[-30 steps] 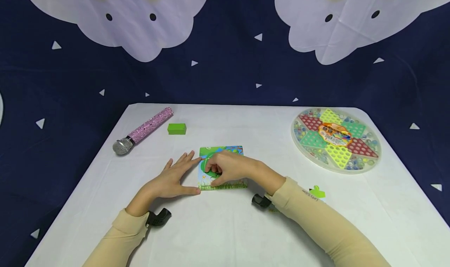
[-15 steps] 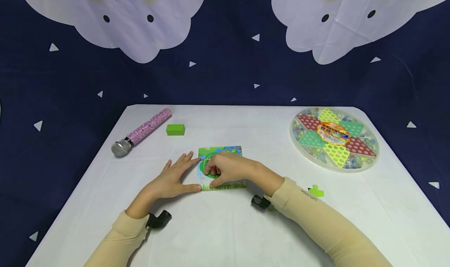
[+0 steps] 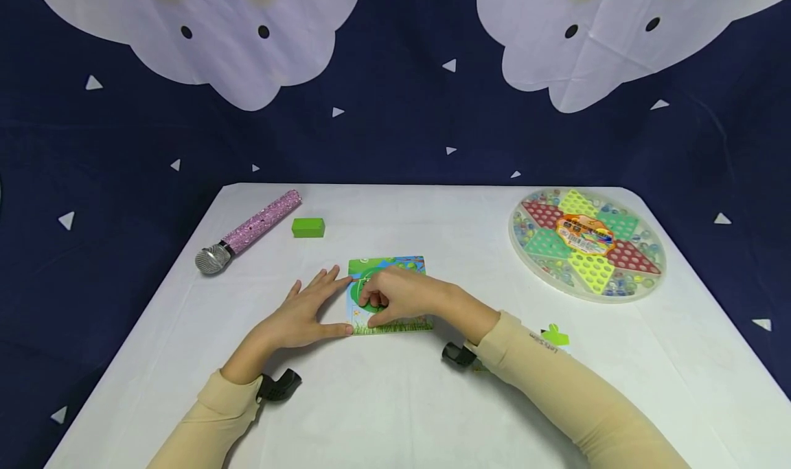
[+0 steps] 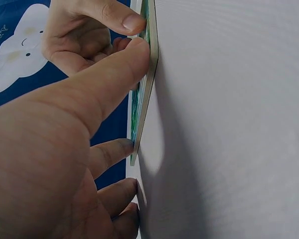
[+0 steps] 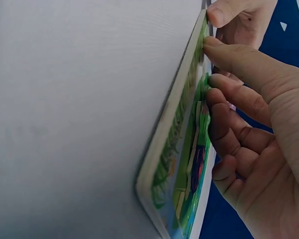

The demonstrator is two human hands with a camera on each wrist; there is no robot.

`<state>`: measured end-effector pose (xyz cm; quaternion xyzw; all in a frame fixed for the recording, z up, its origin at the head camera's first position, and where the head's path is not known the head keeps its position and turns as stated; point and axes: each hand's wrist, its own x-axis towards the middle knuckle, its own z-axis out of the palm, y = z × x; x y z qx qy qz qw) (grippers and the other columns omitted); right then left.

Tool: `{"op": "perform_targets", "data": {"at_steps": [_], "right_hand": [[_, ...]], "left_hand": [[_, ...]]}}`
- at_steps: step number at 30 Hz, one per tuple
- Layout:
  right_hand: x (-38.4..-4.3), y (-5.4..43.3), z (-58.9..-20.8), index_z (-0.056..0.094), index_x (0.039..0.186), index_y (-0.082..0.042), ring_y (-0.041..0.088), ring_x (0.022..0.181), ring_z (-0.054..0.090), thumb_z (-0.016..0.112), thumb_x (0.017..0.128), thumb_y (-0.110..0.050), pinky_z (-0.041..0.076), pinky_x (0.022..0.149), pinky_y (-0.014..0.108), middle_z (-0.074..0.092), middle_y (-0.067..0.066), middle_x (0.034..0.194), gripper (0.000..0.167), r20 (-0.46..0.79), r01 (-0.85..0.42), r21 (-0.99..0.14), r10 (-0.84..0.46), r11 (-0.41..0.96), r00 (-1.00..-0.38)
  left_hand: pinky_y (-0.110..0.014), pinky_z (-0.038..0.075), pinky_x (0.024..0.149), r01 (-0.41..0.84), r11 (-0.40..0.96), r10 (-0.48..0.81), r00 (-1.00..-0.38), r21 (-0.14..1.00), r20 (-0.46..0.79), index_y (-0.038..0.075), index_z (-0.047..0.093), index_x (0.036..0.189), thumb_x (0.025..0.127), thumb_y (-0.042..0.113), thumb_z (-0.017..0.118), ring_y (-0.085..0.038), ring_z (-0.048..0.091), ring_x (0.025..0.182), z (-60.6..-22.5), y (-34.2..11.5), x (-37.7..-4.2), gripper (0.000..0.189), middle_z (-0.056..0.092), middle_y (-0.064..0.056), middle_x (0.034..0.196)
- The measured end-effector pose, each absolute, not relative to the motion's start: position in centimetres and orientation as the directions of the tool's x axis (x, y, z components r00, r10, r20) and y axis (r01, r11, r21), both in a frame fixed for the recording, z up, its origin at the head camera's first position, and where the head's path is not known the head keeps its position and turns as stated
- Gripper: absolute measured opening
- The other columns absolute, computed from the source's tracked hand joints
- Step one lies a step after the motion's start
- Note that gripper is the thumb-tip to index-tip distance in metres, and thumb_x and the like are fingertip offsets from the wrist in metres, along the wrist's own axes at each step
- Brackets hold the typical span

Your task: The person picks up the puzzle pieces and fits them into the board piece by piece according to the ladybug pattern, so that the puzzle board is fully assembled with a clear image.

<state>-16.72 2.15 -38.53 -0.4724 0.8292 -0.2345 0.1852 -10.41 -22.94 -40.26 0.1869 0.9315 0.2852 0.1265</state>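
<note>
A thin picture puzzle board (image 3: 408,326) with printed grass and blue sky lies mid-table. My left hand (image 3: 303,316) is spread flat at its left side, thumb at the lower left corner and a fingertip at the upper left edge. Over the board is my right hand (image 3: 404,294), with bent fingertips pressing on a green puzzle piece (image 3: 357,292). Its thumb touches the board near the grass, apart from the index finger. In the right wrist view the raised pieces (image 5: 195,154) stand slightly above the board's surface; the right hand hides part of the picture.
A pink glitter microphone (image 3: 259,223) and a green block (image 3: 308,228) lie at the back left. At the right sits a round marble board game (image 3: 587,244). A loose light-green piece (image 3: 556,335) lies beside the right sleeve, which partly covers another small piece.
The head view has shifted slightly. Both hands stay in nearly the same place on the board, and nothing has been picked up or let go.
</note>
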Motion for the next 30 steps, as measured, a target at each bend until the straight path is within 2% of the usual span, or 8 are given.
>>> {"op": "perform_targets", "data": {"at_steps": [9, 17, 25, 30], "right_hand": [[-16.8, 3.5, -37.9, 0.077, 0.125, -0.01, 0.003, 0.081, 0.06, 0.083, 0.097, -0.025, 0.055, 0.077, 0.02, 0.07, -0.007, 0.096, 0.032, -0.102, -0.643, -0.632, -0.869, 0.432, -0.484], [-17.0, 5.7, -36.8, 0.077, 0.121, -0.011, 0.006, 0.089, 0.064, 0.081, 0.098, -0.024, 0.058, 0.084, 0.024, 0.073, -0.003, 0.101, 0.027, -0.081, -0.666, -0.606, -0.866, 0.435, -0.493], [-16.9, 8.5, -36.2, 0.078, 0.123, -0.013, 0.006, 0.09, 0.065, 0.081, 0.098, -0.027, 0.058, 0.084, 0.028, 0.073, -0.007, 0.1, 0.028, -0.115, -0.631, -0.587, -0.823, 0.508, -0.556], [-16.5, 10.4, -36.1, 0.077, 0.123, -0.013, 0.006, 0.089, 0.065, 0.081, 0.097, -0.025, 0.06, 0.083, 0.03, 0.072, -0.007, 0.098, 0.028, -0.11, -0.618, -0.592, -0.812, 0.517, -0.574]], "left_hand": [[-0.082, 0.002, 0.126, 0.274, 0.771, 0.421, -0.897, 0.574, -0.138, 0.016, 0.038, 0.168, 0.093, 0.051, 0.081, -0.049, 0.014, 0.166, -40.1, -22.9, -10.3, 0.093, 0.019, -0.021, 0.179], [-0.081, 0.003, 0.126, 0.286, 0.771, 0.423, -0.898, 0.569, -0.122, 0.017, 0.039, 0.168, 0.093, 0.052, 0.081, -0.049, 0.016, 0.166, -40.3, -23.0, -10.4, 0.092, 0.02, -0.021, 0.179], [-0.082, 0.003, 0.126, 0.293, 0.768, 0.423, -0.9, 0.569, -0.107, 0.017, 0.04, 0.167, 0.092, 0.052, 0.081, -0.05, 0.016, 0.165, -40.3, -23.0, -10.3, 0.092, 0.021, -0.022, 0.178], [-0.081, 0.002, 0.127, 0.289, 0.768, 0.421, -0.9, 0.571, -0.11, 0.018, 0.04, 0.167, 0.092, 0.052, 0.081, -0.05, 0.016, 0.165, -40.2, -22.9, -10.2, 0.093, 0.02, -0.021, 0.178]]}}
